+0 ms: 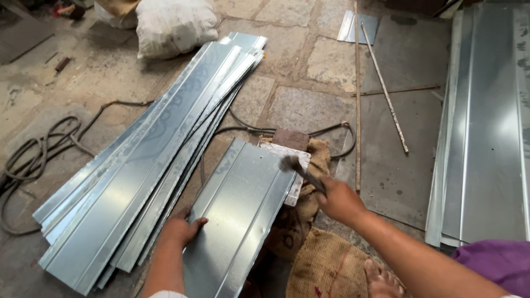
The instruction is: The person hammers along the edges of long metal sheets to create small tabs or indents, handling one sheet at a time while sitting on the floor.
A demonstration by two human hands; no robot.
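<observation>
Metal sheet (237,204) under left hand (179,229); right hand (339,200) grips hammer (301,172) (blurred).

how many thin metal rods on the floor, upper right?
3: a long upright rod, a slanted pale rod beside it, and a short dark rod crossing toward the sheet stack. More may lie hidden under sheets.

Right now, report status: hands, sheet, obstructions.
Left hand flat on metal sheet. Right hand grips hammer at sheet's far edge. Stacked sheets alongside, not blocking.
</observation>
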